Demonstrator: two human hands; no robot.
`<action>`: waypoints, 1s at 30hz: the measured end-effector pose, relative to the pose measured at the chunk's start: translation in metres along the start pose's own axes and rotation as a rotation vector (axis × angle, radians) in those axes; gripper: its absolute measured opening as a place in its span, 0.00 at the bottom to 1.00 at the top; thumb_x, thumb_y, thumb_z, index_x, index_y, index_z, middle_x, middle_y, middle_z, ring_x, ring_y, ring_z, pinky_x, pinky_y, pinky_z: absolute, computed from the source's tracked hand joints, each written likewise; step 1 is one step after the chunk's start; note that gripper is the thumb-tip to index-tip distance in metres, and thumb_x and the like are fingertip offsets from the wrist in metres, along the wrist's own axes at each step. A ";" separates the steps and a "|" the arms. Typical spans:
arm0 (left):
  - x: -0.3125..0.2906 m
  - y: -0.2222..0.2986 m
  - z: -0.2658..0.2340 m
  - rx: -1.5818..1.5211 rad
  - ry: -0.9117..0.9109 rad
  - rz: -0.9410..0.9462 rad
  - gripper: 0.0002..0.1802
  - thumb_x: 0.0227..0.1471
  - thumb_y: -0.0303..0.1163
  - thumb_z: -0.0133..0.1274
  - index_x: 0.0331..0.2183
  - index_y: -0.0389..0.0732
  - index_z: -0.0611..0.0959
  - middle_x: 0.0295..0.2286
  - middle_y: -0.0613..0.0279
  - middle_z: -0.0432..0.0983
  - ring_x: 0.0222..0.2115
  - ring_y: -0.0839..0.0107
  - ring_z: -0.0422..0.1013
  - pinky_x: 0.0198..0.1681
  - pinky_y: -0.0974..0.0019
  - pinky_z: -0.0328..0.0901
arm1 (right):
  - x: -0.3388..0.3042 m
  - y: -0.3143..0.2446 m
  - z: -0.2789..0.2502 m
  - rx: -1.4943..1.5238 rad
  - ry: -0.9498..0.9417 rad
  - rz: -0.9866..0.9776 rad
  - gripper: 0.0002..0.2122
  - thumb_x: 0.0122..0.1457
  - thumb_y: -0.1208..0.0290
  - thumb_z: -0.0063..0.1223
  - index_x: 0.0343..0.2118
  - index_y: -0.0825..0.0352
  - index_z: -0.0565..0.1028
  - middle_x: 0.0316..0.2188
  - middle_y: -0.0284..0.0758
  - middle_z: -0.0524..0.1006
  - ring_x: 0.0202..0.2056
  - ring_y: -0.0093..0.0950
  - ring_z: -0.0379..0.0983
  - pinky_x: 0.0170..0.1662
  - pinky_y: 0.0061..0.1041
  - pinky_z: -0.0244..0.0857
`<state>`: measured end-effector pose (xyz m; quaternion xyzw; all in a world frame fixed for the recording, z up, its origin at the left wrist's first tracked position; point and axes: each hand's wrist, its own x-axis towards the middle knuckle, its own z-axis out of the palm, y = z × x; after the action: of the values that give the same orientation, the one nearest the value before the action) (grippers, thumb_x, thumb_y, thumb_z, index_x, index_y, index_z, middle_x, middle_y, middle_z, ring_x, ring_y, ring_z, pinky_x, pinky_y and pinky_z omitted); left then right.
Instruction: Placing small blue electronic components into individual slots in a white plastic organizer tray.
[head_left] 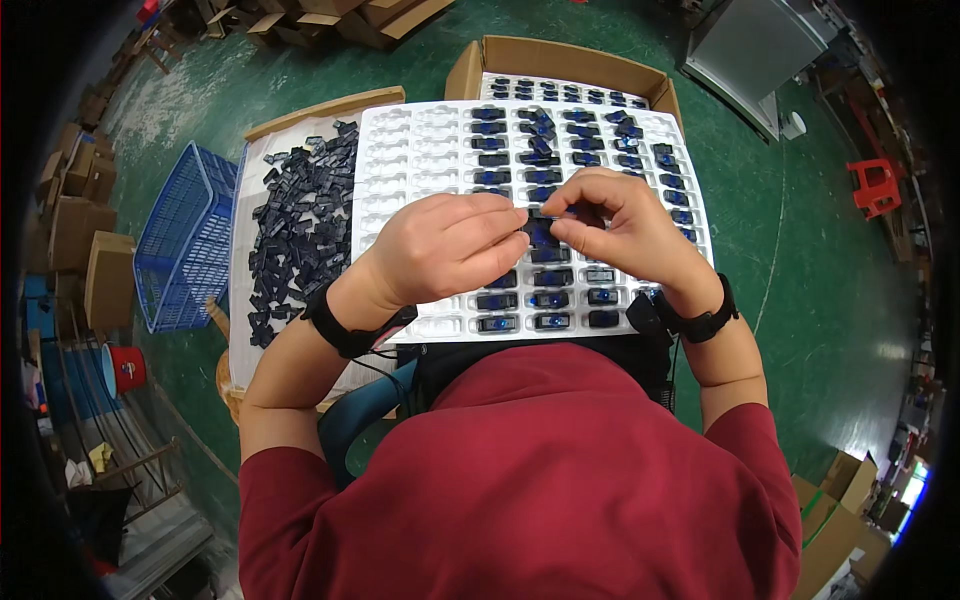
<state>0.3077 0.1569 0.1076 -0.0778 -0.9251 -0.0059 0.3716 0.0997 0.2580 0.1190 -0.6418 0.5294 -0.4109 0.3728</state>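
Observation:
My left hand (450, 245) and my right hand (630, 225) meet above a white moulded tray (387, 180). The fingers of both are closed in a pinch, with a small dark plastic part (537, 213) between the fingertips. Fingers cover much of that part, so its exact shape is hidden. Below and around the hands, the tray's pockets hold columns of small dark rectangular parts (552, 299) with bluish glints. Pockets in the two left columns hold no dark parts. Several parts lie heaped across pockets near the tray's far side.
Left of the tray, a loose pile of dark parts (305, 200) covers a white-lined board. A blue plastic basket (185, 240) stands beside it. Behind the tray, an open cardboard box (570, 62) holds another filled tray. A red stool (874, 188) is at far right.

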 end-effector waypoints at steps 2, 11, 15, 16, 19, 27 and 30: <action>0.000 0.000 0.001 0.021 0.021 0.022 0.08 0.36 0.27 0.55 0.26 0.42 0.79 0.31 0.64 0.75 0.32 0.70 0.74 0.30 0.72 0.69 | -0.001 0.000 0.001 -0.028 -0.015 -0.047 0.07 0.48 0.74 0.58 0.31 0.69 0.77 0.25 0.32 0.73 0.26 0.20 0.68 0.28 0.17 0.63; 0.002 -0.001 0.003 0.035 0.031 0.048 0.07 0.36 0.27 0.57 0.25 0.43 0.80 0.31 0.64 0.75 0.32 0.71 0.74 0.29 0.73 0.69 | -0.002 0.001 0.002 -0.154 -0.044 -0.167 0.06 0.47 0.76 0.59 0.30 0.69 0.77 0.25 0.34 0.74 0.27 0.25 0.71 0.27 0.20 0.66; -0.001 -0.001 0.003 0.029 0.042 0.043 0.07 0.36 0.27 0.56 0.25 0.43 0.79 0.31 0.63 0.75 0.32 0.70 0.74 0.29 0.73 0.69 | 0.000 -0.002 0.003 -0.151 -0.059 -0.171 0.05 0.47 0.76 0.58 0.28 0.69 0.76 0.24 0.34 0.74 0.26 0.25 0.70 0.26 0.20 0.65; -0.004 -0.001 0.001 0.034 0.047 0.043 0.07 0.36 0.27 0.56 0.25 0.43 0.79 0.31 0.63 0.75 0.33 0.70 0.74 0.29 0.73 0.69 | 0.002 0.000 0.003 -0.169 -0.069 -0.189 0.05 0.47 0.76 0.58 0.27 0.69 0.75 0.23 0.34 0.73 0.25 0.25 0.69 0.26 0.20 0.64; -0.004 -0.001 0.005 -0.043 0.076 0.091 0.09 0.36 0.25 0.58 0.27 0.40 0.80 0.32 0.57 0.77 0.32 0.64 0.75 0.30 0.70 0.71 | 0.000 -0.003 0.001 -0.176 -0.100 -0.126 0.04 0.48 0.76 0.57 0.26 0.68 0.74 0.22 0.34 0.71 0.23 0.24 0.67 0.25 0.21 0.61; -0.029 -0.028 0.005 -0.006 0.153 -0.240 0.10 0.40 0.27 0.55 0.32 0.42 0.80 0.31 0.59 0.77 0.31 0.64 0.74 0.33 0.67 0.70 | -0.005 0.008 0.003 0.185 0.076 0.095 0.04 0.57 0.73 0.48 0.30 0.66 0.68 0.23 0.24 0.63 0.26 0.14 0.58 0.29 0.14 0.54; -0.055 -0.075 -0.014 0.092 0.080 -0.884 0.10 0.46 0.31 0.55 0.32 0.36 0.80 0.30 0.54 0.78 0.29 0.62 0.74 0.34 0.68 0.68 | -0.007 0.017 -0.011 0.303 0.137 0.162 0.05 0.59 0.70 0.47 0.31 0.65 0.68 0.23 0.24 0.63 0.24 0.13 0.57 0.29 0.12 0.52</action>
<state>0.3452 0.0741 0.0835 0.3421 -0.8537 -0.1259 0.3719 0.0827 0.2617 0.1070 -0.5038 0.5356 -0.4975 0.4602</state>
